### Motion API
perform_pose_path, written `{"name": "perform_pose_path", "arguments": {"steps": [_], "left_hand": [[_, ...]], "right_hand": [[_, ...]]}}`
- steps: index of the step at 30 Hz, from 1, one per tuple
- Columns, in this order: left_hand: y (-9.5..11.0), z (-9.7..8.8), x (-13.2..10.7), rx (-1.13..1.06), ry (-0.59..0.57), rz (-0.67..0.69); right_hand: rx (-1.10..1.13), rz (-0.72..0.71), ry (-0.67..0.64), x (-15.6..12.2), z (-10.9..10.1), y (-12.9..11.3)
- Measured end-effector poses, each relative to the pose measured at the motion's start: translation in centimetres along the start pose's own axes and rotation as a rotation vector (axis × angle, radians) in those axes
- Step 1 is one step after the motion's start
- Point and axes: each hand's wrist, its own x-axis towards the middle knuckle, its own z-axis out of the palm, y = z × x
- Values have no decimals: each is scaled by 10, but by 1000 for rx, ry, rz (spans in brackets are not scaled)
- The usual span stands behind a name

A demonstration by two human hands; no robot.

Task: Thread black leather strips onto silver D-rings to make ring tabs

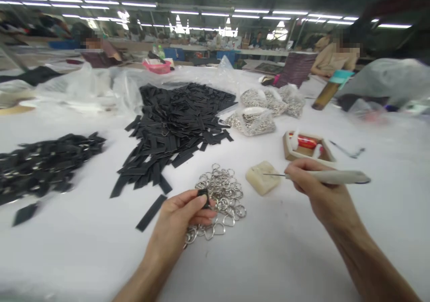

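Observation:
My left hand (188,210) pinches a small folded black strip (203,194) between thumb and fingers, just over a heap of silver D-rings (220,188). Whether a ring sits in the fold is hidden. My right hand (312,183) is closed round the pale handle of a thin-tipped tool (339,176), perhaps an awl or a heated pen. Its metal tip points left, over or against a yellowish wax-like block (264,177); contact is unclear. A single black strip (151,212) lies left of my left hand. Behind it spreads a large pile of flat black strips (181,118).
At the left lies a heap of black pieces with metal rings (50,163). Bags of silver rings (257,121) sit farther back. A small box (311,147) with a red cylinder stands behind my right hand, near a bottle (331,89). Co-workers sit across the table.

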Motion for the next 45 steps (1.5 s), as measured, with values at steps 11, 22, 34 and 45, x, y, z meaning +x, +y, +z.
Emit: {"name": "perform_pose_path", "arguments": {"steps": [11,22,34,45], "left_hand": [[16,12,1,4,-39,-92],[-2,17,13,6,-179,-93],[-4,11,9,49,-241,-108],[-6,14,4,17,-292,-56]], "right_hand": [[-187,136,16,9,1,-2],[-224,199,-52,10,10,5],[-232,208,-84,12,15,11],[341,146,-85,3,6,6]]}}
